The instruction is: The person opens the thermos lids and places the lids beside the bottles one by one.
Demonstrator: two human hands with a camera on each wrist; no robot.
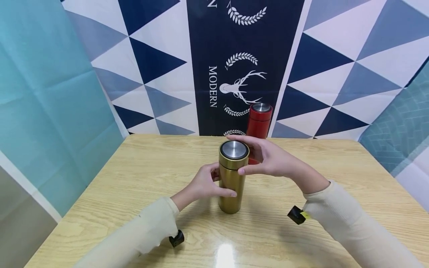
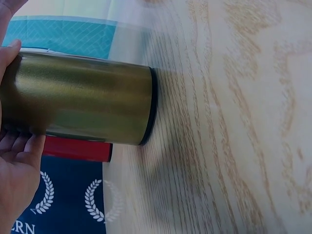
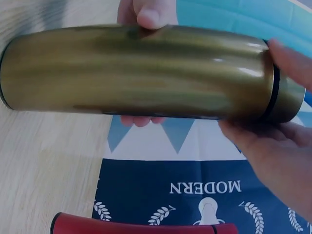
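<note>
A gold flask (image 1: pixel 232 178) with a steel-topped lid (image 1: pixel 234 149) stands upright on the wooden table (image 1: pixel 140 167). My left hand (image 1: pixel 207 184) grips its body around the middle, thumb in front. My right hand (image 1: pixel 264 158) curls round the lid, thumb at the front and fingers behind. In the left wrist view the gold flask (image 2: pixel 83 97) fills the frame beside the left hand (image 2: pixel 17 161). The right wrist view shows the gold flask (image 3: pixel 136 73) with the right hand (image 3: pixel 273 151) at its lid end.
A red flask (image 1: pixel 259 119) with a steel top stands just behind the gold one, close to the right hand. A patterned cloth backdrop (image 1: pixel 241 63) hangs behind the table's far edge. Bare tabletop lies to the left and right.
</note>
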